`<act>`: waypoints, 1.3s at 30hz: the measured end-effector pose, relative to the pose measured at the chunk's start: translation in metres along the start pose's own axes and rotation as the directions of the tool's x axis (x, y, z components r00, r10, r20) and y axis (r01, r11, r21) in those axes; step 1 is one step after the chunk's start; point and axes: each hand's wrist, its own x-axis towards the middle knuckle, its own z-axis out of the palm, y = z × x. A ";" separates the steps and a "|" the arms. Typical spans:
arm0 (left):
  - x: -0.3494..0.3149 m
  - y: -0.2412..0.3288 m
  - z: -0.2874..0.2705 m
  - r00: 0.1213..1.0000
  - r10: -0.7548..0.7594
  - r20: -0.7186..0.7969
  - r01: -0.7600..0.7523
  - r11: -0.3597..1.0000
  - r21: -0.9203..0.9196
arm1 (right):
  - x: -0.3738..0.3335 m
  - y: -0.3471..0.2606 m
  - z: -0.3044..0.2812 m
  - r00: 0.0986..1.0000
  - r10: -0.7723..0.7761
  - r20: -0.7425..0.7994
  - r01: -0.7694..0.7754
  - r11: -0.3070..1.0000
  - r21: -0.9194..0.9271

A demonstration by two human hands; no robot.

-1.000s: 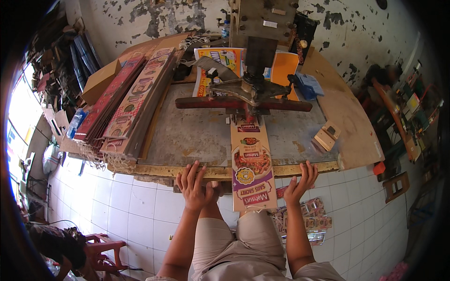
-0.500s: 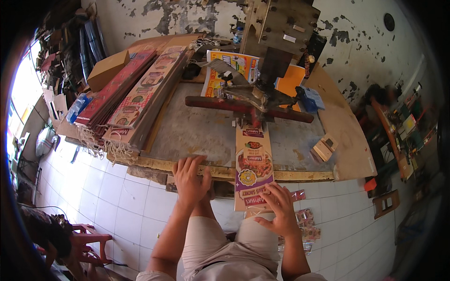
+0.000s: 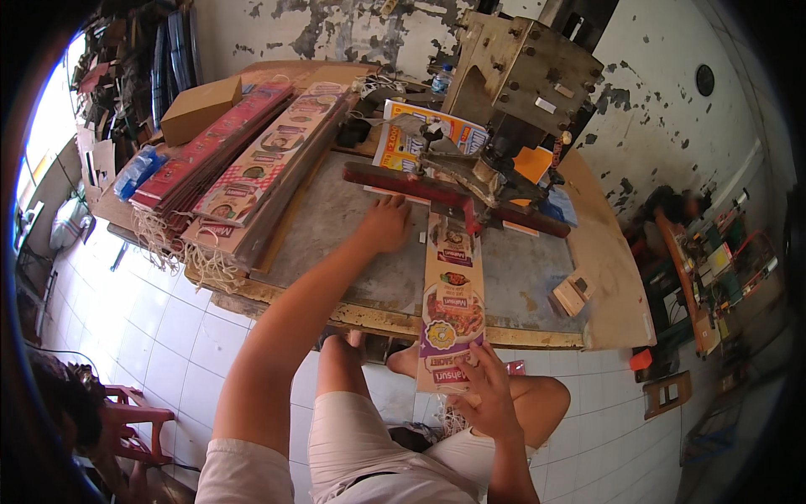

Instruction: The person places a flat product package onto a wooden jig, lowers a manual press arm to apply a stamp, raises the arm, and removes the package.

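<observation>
A long printed cardboard strip point(image 3: 454, 315) lies on the grey metal table plate point(image 3: 327, 260). Its far end goes under the red crossbar point(image 3: 403, 184) of a press, and its near end juts past the table edge over my lap. My right hand point(image 3: 487, 391) grips that near end at its right side, fingers on top. My left hand point(image 3: 386, 225) reaches forward over the plate, left of the strip, with its fingertips close under the crossbar. Its fingers look extended, with nothing visible in them. A pale sheet edge shows beneath the bar there.
Stacks of similar strips point(image 3: 269, 160) with white strings fill the table's left, beside a brown box point(image 3: 201, 109). The heavy press head point(image 3: 525, 71) stands at the back. A small cardboard block point(image 3: 573, 291) sits at the right. Beyond is a red stool point(image 3: 134, 420), lower left.
My left hand has moved forward from the table's front edge to the crossbar. My right hand has closed on the strip's near edge. The view has shifted, and my right knee has swung outward.
</observation>
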 end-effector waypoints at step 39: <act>0.149 -0.007 -0.010 0.961 -0.045 0.274 0.277 0.088 -0.957 | 0.033 0.018 -0.009 0.992 0.087 0.095 -0.070 0.983 -0.171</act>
